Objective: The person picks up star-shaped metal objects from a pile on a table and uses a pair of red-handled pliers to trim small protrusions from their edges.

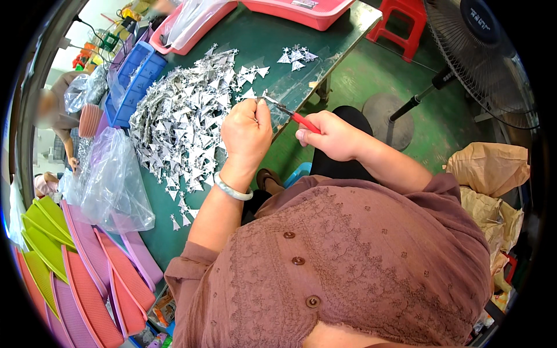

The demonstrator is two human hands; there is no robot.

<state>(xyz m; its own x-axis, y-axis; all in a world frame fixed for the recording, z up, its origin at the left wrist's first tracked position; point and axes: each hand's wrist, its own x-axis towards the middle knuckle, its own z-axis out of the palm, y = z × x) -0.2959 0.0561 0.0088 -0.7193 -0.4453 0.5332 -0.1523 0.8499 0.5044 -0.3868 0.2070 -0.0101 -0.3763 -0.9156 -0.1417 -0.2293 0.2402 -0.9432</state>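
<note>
The right hand (332, 134) is gripping red-handled pliers (304, 122), their tips lying near the left hand (248, 126), which is pressing its thumb to curled fingers, anything pinched there being hidden. Left of that hand, a heap of silver triangular pieces (183, 113) is lying on the tabletop (261, 40); a smaller cluster (297, 57) is sitting beyond both hands.

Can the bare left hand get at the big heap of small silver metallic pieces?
Probably yes: the heap lies right beside the left hand, nothing visibly between, though that hand looks closed and may need opening first.
</note>
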